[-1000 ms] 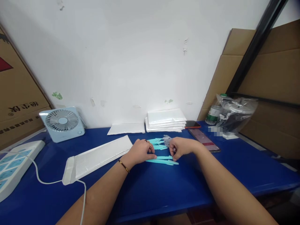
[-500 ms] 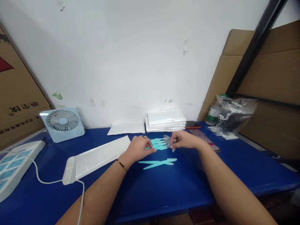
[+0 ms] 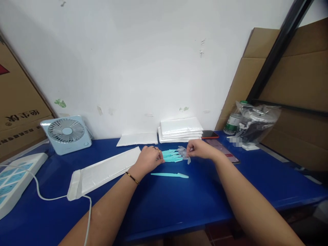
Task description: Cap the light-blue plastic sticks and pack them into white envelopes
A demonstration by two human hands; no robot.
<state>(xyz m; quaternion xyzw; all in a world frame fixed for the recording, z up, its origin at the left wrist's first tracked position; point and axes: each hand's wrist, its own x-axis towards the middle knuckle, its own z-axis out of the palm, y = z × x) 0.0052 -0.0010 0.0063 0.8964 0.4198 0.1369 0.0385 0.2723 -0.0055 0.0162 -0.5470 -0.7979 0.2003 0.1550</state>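
Note:
Several turquoise sticks lie in a pile on the blue table, between my hands. Small translucent grey pieces lie at the pile's right end. My left hand is at the pile's left end, its fingers closed in a pinch; what they hold, if anything, is hidden. My right hand is pinched beside the grey pieces, and I cannot make out what is between its fingertips. One turquoise stick with a blade-like end lies by itself nearer the front.
A white padded envelope lies at the left, near a fan, a power strip and a cable. White packets are stacked by the wall. Phones, a bottle and a plastic bag are at the right.
Of the two crossed turquoise sticks at the front, only one remains there, lying nearly level. My left hand has moved slightly left. The view has shifted a little.

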